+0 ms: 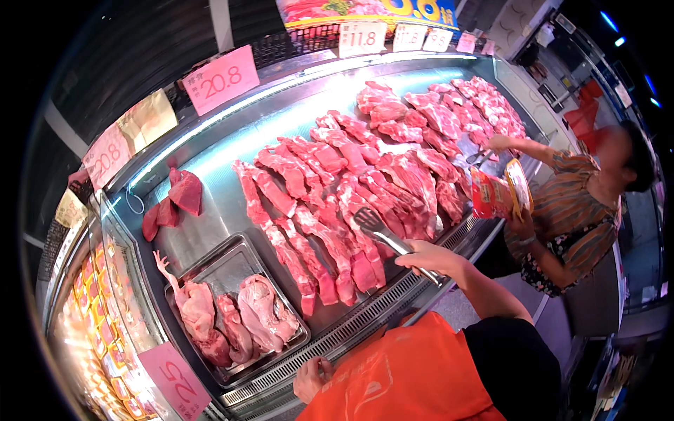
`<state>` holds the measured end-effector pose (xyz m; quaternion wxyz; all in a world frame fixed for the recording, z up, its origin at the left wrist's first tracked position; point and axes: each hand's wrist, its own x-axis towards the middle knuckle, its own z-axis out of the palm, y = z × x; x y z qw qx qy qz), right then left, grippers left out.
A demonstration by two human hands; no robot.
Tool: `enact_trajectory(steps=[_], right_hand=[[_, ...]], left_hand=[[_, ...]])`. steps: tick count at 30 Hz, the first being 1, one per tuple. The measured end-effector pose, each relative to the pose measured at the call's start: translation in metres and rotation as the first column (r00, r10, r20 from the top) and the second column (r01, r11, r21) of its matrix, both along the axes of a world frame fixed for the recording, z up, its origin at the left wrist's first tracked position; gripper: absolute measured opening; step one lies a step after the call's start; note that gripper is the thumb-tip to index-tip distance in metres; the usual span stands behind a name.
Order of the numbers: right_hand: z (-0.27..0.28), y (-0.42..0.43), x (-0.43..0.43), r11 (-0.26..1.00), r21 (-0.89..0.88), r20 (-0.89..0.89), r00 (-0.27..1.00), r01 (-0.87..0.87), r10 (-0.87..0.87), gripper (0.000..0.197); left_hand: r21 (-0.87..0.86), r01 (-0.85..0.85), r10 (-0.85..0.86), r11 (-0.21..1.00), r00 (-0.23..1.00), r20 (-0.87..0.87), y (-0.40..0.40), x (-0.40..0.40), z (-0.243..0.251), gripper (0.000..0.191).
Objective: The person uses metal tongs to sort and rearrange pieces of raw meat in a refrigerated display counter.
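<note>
My right hand (434, 258) grips a pair of metal food tongs (394, 240) by the handle, with the dark slotted head above the meat. Under and around that head lie long rows of raw bony meat pieces (316, 237) in a refrigerated display case. Low in the view, my left hand (313, 378) is at the front edge of the case beside the vent grille (279, 374). Its fingers look curled and partly hidden. To its upper left, a steel tray (230, 266) holds poultry pieces (261, 302), one with a foot sticking out over the rim.
Dark red meat pieces (184, 194) lie at the back left. Price signs (226, 79) line the glass above. At right a person (568, 210) reaches into the case with a tool and holds packaged goods (492, 194). Packed trays (100, 316) fill a neighbouring case at left.
</note>
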<state>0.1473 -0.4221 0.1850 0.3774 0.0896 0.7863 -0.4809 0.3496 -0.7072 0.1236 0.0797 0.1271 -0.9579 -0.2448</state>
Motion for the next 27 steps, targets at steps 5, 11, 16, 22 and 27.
enact_trajectory(steps=[5, 11, 16, 22, 27], right_hand=[[0.022, 0.048, 0.058, 0.936, -0.056, -0.091, 0.932, 0.348, -0.352, 0.027], [0.030, 0.082, 0.065, 0.822, -0.109, -0.236, 0.789, 0.558, -0.567, 0.035], [0.007, 0.113, 0.026, 0.952, 0.132, -0.395, 0.896, 0.276, -0.205, 0.044], [-0.014, 0.097, -0.037, 0.857, 0.297, -0.058, 0.887, -0.422, 0.458, 0.055], [-0.060, 0.075, -0.054, 0.741, 0.254, -0.014, 0.763, -0.622, 0.646, 0.056]], left_hand=[[0.199, 0.048, -0.074, 0.979, 0.989, 0.125, -0.007, 0.004, -0.002, 0.008], [0.250, 0.044, -0.085, 0.967, 0.984, 0.154, -0.001, 0.003, 0.005, 0.010], [0.392, 0.094, -0.099, 0.915, 0.995, -0.006, 0.018, -0.007, 0.014, 0.006], [0.387, 0.100, -0.050, 0.917, 0.989, -0.137, 0.083, -0.026, 0.015, 0.004], [0.132, -0.012, 0.028, 0.991, 0.992, -0.123, 0.112, -0.039, 0.007, 0.003]])
